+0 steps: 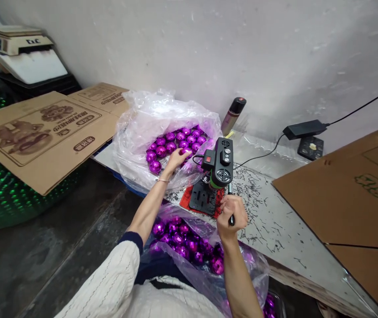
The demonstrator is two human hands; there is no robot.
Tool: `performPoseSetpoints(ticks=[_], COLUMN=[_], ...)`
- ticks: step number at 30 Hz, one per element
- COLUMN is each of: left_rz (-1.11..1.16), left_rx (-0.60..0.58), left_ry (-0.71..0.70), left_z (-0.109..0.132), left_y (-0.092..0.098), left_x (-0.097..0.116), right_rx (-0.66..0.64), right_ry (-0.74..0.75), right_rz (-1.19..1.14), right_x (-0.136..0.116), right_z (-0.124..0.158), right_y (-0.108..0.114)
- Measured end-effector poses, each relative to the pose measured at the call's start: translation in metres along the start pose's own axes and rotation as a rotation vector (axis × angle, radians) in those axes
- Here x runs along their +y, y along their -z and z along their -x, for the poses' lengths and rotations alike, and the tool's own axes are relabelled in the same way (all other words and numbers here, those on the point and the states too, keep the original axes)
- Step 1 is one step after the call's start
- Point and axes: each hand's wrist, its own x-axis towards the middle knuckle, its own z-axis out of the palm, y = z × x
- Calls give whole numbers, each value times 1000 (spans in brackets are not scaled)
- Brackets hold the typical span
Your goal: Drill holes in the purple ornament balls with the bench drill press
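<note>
My left hand [177,160] is closed on a shiny purple ball [186,151] at the right side of an open clear plastic bag [132,119], which holds several more purple balls [170,147]. My right hand [232,213] wraps round the black-ended lever [231,220] of a small bench press. The black press head [224,162] stands above a dark base plate [202,198] on a red sheet [185,199]. Nearer my body, a second plastic bag of purple balls [189,243] lies in front of the table edge.
Small dark pins are scattered over the white table [261,221]. Behind the press stands a spray can [233,115]. A power adapter [304,129] hangs on its cable at right. Cardboard [341,194] is at right, more cardboard [46,132] and a scale [19,42] at left.
</note>
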Motion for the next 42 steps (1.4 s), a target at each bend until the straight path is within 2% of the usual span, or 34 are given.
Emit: performPoseSetpoints(ticks=[3,6,8,10,13,15,18,23,27,32,36,42], left_rz=[496,660,629,559,320,92,-181,-357,-381,-252,-218,-208], left_rx=[36,-34,-94,-134,-148,-146,-142,-149,-114,-110,-133,-134], left_ry=[26,49,64,43,-52,-158,-338,-501,-570,-565,-571,-578], left_z=[30,77,109,135,155,157,153,150,151,147,146,149], left_y=[24,33,23,4,-28,-42,-49,-49,-58,-71,-71,-69], left_x=[-4,-16,-28,-40,-56,-61,-63,-60,-63,-74,-77,-73], right_rx=[11,28,32,21,-4,-14,-30,-10,-21,-49,-48,50], right_ry=[-8,-63,-99,-121,-141,-140,-114,-94,-94,-81,-24,45], right_rz=[-8,-10,-15,-18,-17,-17,-19,-12,-1,16,36,30], right_x=[-2,-7,-10,-12,-13,-13,-12,-11,-11,-10,-1,19], right_z=[-5,-15,-23,-30,-34,-34,-32,-28,-27,-21,-2,29], right_y=[-1,-1,-1,1,3,4,5,4,5,8,4,-10])
